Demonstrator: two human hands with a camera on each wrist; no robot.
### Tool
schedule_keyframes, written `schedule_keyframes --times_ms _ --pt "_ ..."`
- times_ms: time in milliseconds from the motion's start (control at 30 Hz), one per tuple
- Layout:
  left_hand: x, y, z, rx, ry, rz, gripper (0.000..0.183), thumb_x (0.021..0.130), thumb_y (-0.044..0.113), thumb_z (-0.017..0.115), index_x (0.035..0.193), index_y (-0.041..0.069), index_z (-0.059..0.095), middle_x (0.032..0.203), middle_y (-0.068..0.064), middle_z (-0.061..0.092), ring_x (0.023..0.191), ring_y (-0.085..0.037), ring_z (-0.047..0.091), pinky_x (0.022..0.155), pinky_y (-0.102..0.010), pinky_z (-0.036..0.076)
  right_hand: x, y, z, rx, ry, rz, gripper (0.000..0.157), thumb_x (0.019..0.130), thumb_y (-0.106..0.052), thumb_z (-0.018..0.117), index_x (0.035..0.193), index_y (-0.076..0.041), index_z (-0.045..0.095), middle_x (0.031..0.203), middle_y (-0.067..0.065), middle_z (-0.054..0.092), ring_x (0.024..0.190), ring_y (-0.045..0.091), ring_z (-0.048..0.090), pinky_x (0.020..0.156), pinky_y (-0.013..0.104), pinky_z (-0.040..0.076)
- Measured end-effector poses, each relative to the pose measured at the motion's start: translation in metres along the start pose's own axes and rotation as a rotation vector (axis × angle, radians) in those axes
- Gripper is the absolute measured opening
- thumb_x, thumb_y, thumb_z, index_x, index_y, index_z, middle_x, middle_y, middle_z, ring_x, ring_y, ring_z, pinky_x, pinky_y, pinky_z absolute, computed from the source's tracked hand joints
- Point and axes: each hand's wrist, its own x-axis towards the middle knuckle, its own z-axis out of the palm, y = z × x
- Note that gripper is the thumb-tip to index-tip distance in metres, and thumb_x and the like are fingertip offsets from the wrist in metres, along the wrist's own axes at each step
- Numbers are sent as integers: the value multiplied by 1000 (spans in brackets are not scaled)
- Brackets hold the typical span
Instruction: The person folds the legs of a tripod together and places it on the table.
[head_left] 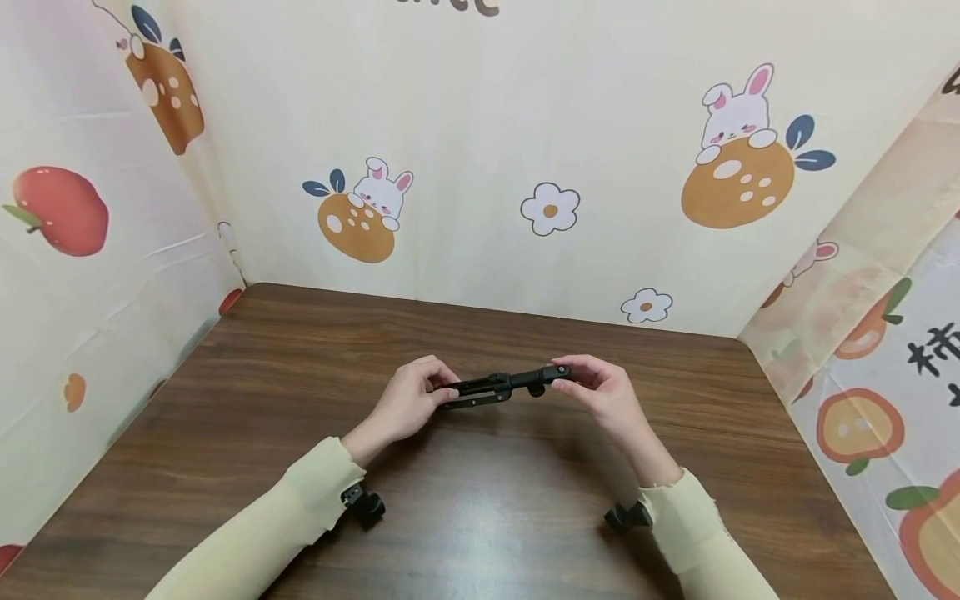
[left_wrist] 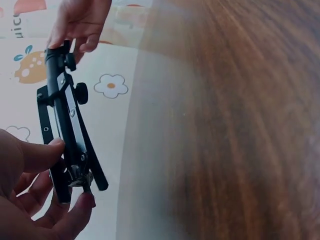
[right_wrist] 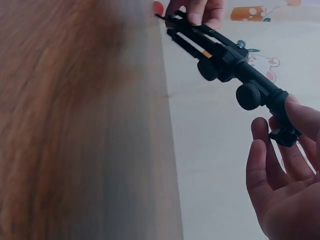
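Note:
A small black folding tripod [head_left: 501,385], its legs folded along the centre column, is held level above the table between two hands. My left hand [head_left: 411,398] grips the foot end of the legs, with the thumb on top and fingers beneath. At the other end, my right hand [head_left: 606,392] pinches the head between thumb and fingers. Two round knobs [right_wrist: 248,96] stick out from the column in the right wrist view. From the left wrist, the legs [left_wrist: 90,145] appear slightly splayed near the feet.
Under both hands lies a brown wood-grain table [head_left: 300,358]. Behind it hangs a cream curtain [head_left: 480,125] printed with rabbits, fruit and flowers, and similar cloth covers both sides. Black camera mounts [head_left: 365,506] sit at both wrists beside the pale sleeves [head_left: 300,492].

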Motion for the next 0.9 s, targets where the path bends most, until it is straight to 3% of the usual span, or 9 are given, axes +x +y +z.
schedule_keyframes --times_ms 267,533,900 --pt "4 -1 -1 16 13 36 12 84 6 79 90 16 76 85 8 63 79 -12 56 70 -30 45 -1 9 -3 -107 3 53 31 85 -4 79 115 0 71 101 13 73 90 35 70 75 25 54" --pt "13 -2 0 64 6 80 11 84 6 80 90 15 78 83 9 62 80 -11 58 72 -32 47 3 15 -8 -276 -10 114 27 82 -15 83 107 -9 76 95 6 75 86 18 69 73 27 53" --pt "26 -11 3 -11 -80 44 15 84 3 79 94 13 78 86 6 64 83 -12 60 74 -32 52 7 28 -14 -368 -32 168 24 80 -13 84 104 -12 78 93 3 75 88 17 68 71 28 51"
